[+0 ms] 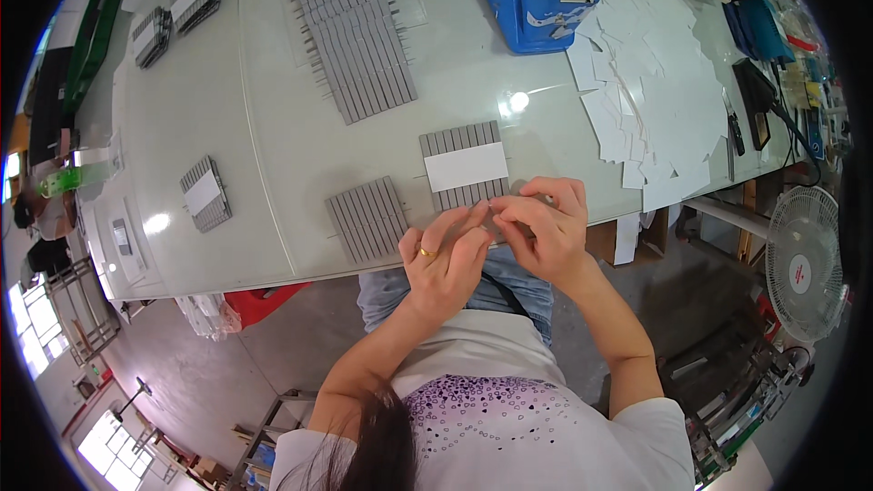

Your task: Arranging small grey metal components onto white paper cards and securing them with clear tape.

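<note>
My left hand point(446, 261), with a ring on one finger, and my right hand point(548, 232) meet at the table's front edge. The fingers of both are pinched together at the fingertips; whatever lies between them is too small to make out. Just beyond the fingertips is a grey slatted block point(461, 138) with a white paper strip point(466, 167) across its middle. To the left of it, close to my left hand, a second grey slatted block point(366, 220) lies without a strip. Thin pins or wires stick out from the sides of both.
A long overlapping row of grey slatted pieces point(355, 45) extends toward the far side. Strip-wrapped pieces point(207, 193) lie at the left. A blue tape dispenser point(536, 14) stands at the back, beside a spread of white paper pieces point(664, 91). A fan point(802, 264) stands right of the table.
</note>
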`<state>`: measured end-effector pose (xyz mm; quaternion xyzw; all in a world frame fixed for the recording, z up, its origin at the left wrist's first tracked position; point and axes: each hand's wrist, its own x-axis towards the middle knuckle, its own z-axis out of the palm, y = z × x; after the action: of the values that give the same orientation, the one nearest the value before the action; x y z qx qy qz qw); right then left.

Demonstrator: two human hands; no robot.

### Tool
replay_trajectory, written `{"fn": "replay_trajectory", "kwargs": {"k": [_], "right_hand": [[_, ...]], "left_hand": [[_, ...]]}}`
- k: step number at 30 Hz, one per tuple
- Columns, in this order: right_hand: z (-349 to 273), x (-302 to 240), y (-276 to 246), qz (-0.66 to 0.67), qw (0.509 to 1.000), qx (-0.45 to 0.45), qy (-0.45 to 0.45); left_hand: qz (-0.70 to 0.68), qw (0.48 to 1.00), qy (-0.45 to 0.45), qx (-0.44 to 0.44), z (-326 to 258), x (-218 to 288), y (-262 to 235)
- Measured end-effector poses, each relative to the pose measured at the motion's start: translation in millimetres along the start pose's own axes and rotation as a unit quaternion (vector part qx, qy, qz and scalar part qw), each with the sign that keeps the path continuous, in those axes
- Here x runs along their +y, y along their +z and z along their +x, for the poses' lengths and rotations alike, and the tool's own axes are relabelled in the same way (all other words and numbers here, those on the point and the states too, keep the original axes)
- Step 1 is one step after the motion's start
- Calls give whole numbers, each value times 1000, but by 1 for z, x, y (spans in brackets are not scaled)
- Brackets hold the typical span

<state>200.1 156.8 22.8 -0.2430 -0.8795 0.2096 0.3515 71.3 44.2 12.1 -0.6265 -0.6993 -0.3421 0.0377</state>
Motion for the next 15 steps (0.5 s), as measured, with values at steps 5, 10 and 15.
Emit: {"fn": "replay_trajectory", "kwargs": {"k": [5, 10, 15], "right_hand": [[2, 1, 1, -3, 1000, 12, -5], [0, -1, 0, 1, 1000, -3, -2], [0, -1, -1, 6, 1000, -4, -2]], "left_hand": [[4, 1000, 4, -12, 1, -1, -2], [3, 1000, 6, -10, 0, -1, -2], [-3, 1000, 6, -10, 0, 0, -2]]}}
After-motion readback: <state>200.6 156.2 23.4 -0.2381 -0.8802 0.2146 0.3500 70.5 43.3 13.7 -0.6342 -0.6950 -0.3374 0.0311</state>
